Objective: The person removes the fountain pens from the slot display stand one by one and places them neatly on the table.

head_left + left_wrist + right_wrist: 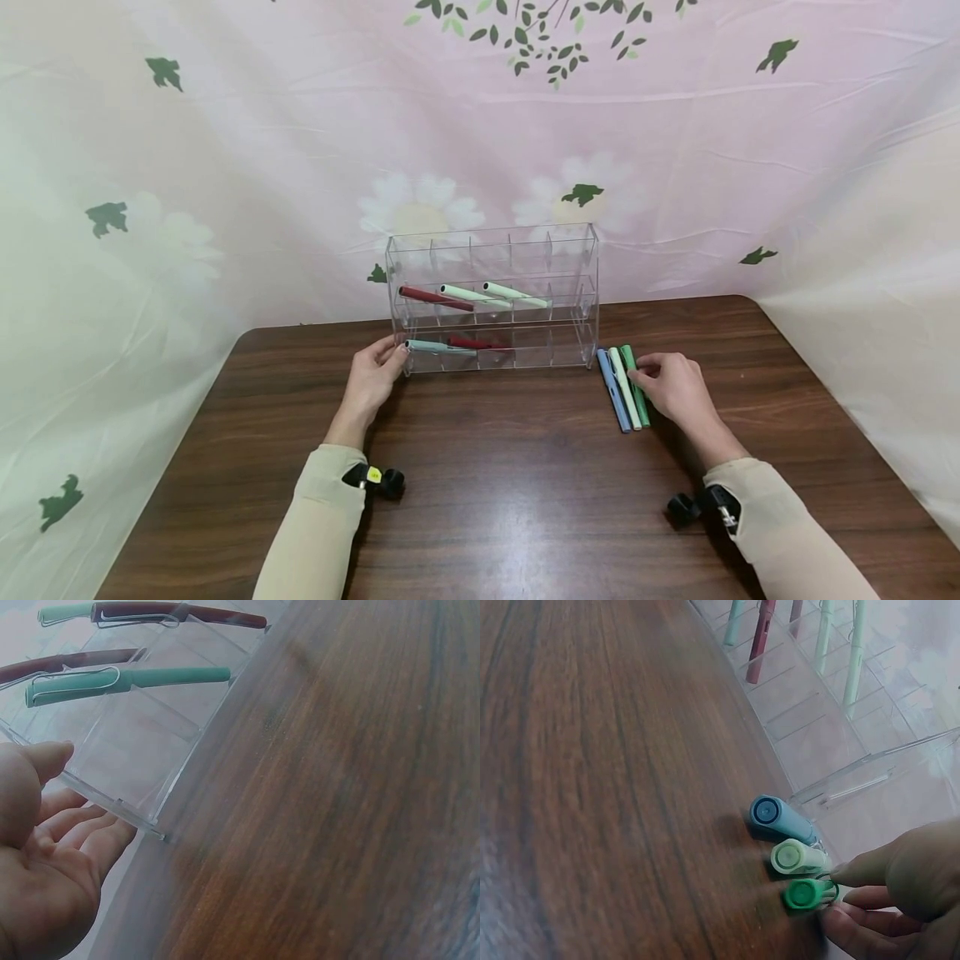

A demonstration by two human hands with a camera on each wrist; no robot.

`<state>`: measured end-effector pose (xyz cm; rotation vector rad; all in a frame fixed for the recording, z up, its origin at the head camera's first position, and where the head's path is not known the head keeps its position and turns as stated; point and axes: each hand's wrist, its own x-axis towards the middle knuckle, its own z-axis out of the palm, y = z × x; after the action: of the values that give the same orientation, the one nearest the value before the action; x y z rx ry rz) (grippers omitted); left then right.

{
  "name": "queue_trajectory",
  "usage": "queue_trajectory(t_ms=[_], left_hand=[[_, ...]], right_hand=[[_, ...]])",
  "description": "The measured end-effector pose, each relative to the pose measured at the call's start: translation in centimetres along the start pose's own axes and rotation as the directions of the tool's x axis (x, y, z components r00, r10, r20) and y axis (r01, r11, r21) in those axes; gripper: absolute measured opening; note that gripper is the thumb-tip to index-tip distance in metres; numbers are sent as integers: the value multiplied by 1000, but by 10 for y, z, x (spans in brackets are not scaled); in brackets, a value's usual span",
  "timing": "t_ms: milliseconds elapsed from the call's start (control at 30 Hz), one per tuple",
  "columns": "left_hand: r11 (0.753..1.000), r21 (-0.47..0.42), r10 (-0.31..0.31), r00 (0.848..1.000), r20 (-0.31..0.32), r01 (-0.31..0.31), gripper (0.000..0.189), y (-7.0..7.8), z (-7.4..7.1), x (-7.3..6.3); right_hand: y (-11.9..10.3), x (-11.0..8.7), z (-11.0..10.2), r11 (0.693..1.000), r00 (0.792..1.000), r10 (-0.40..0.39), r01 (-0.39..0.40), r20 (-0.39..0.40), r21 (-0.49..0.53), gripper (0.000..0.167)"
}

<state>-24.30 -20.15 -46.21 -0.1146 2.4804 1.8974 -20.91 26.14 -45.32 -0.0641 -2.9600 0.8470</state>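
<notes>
A clear tiered pen rack (597,287) stands at the back of the table. My left hand (373,372) holds its left side edge, thumb in front and fingers behind the clear side panel in the left wrist view. To the right of the rack, three capped pens lie side by side: blue (615,392), pale green (628,387) and green (642,407). My right hand (677,387) pinches the green one near its clip, the thumb and fingertips closing around it in the right wrist view.
On the rack's lower tier lie a teal pen (438,348) and a red pen (471,342). The tier above bears a dark red pen (435,297) and two pale green pens. A patterned cloth (300,167) hangs behind the wooden table (510,467).
</notes>
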Motion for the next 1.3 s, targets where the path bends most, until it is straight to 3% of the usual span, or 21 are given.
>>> queue_trajectory(t_ms=[267, 500, 867, 1300], left_hand=[[1000, -7, 15, 1000, 1, -15, 50, 1, 1, -1], [1000, -17, 16, 1000, -1, -16, 49, 0, 1, -1], [1000, -26, 4, 1000, 5, -4, 49, 0, 0, 1], [1000, -27, 10, 1000, 12, -9, 50, -1, 0, 1]], right_hand=[[-2, -3, -3, 1000, 1000, -16, 16, 18, 5, 34], [3, -5, -14, 996, 999, -34, 32, 33, 80, 40], [-4, -6, -23, 983, 982, -146, 157, -116, 93, 35], [-26, -3, -17, 913, 920, -229, 316, -318, 259, 25]])
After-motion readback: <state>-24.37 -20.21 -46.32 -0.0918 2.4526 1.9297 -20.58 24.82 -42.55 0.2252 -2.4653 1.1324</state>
